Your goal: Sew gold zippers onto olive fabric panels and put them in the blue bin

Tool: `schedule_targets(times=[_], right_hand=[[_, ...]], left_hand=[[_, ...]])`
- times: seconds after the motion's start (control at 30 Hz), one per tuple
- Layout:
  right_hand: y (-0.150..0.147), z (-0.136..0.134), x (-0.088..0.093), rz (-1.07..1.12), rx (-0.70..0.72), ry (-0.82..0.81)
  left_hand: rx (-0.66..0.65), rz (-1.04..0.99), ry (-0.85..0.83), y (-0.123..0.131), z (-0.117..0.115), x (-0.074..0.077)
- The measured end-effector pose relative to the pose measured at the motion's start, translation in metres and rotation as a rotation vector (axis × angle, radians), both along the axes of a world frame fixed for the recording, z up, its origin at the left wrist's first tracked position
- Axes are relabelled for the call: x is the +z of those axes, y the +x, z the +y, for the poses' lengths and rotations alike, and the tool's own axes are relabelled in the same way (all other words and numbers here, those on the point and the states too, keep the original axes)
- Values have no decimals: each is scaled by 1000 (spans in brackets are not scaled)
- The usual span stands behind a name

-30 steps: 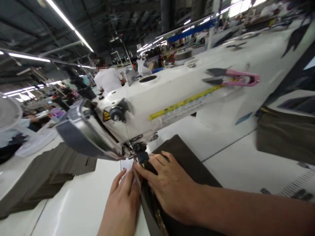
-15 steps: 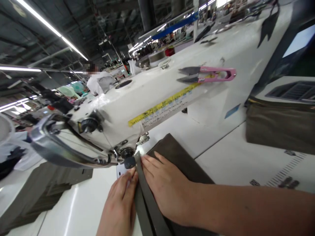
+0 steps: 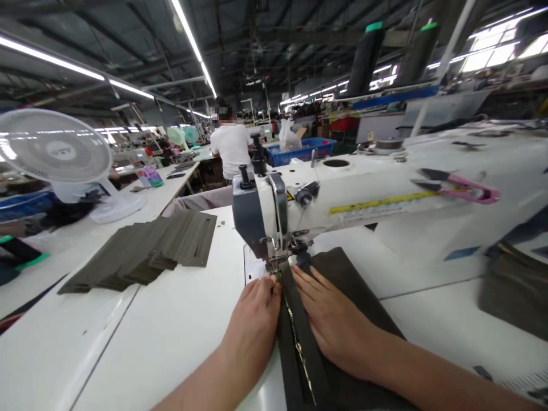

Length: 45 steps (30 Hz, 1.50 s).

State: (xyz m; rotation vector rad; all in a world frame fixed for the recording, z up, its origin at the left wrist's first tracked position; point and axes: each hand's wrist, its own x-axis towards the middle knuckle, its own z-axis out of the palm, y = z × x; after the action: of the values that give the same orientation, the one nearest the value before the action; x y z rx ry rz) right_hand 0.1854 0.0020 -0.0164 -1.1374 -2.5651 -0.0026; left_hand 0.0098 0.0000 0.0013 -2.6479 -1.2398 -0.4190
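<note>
Dark olive fabric (image 3: pixel 342 279) lies under the needle area of a white sewing machine (image 3: pixel 381 194). A strip with a gold-toothed zipper (image 3: pixel 298 348) runs down it towards me, its metal pull showing. My left hand (image 3: pixel 254 311) is closed at the left edge of the fabric, thumb and bent fingers pressed together just in front of the presser foot (image 3: pixel 274 265). My right hand (image 3: pixel 331 311) lies flat on the fabric to the right of the zipper, fingers stretched towards the needle. The fingertips of both hands are close to the foot.
A fanned stack of olive fabric pieces (image 3: pixel 149 245) lies left on the white table (image 3: pixel 171 342). Pink thread snips (image 3: pixel 466 188) rest against the machine arm. Another fabric piece (image 3: pixel 514 291) is at right. A fan (image 3: pixel 55 148) stands at left; a person in white (image 3: pixel 231 148) is ahead.
My view has swung left and levelled, bringing the fabric stack and fan into sight. The gold zipper now shows between my hands. Both hands stay by the presser foot.
</note>
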Motion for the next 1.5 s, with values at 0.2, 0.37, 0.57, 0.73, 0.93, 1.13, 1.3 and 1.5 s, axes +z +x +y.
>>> schedule_targets(times=[0.2, 0.37, 0.57, 0.73, 0.93, 1.13, 1.3, 1.5], right_hand=[[-1, -1, -2, -20, 5, 28], [-2, 0, -2, -39, -4, 30], [-6, 1, 3, -16, -15, -16], [-6, 5, 6, 29, -17, -44], [-6, 26, 6, 96, 33, -82], [5, 3, 8, 196, 98, -13], [11, -44, 3, 252, 250, 304], [1, -57, -1, 46, 239, 544]], left_hand=[[6, 3, -41, 4, 1, 1], [10, 29, -80, 3, 2, 4], [-22, -17, -53, 2, 5, 5], [-24, -54, -42, -2, 11, 4], [-43, -41, -40, -7, 21, 4], [-81, -92, -53, -12, 1, -1], [-73, -183, -91, -16, -16, -5], [-74, -245, -91, -16, -15, -1]])
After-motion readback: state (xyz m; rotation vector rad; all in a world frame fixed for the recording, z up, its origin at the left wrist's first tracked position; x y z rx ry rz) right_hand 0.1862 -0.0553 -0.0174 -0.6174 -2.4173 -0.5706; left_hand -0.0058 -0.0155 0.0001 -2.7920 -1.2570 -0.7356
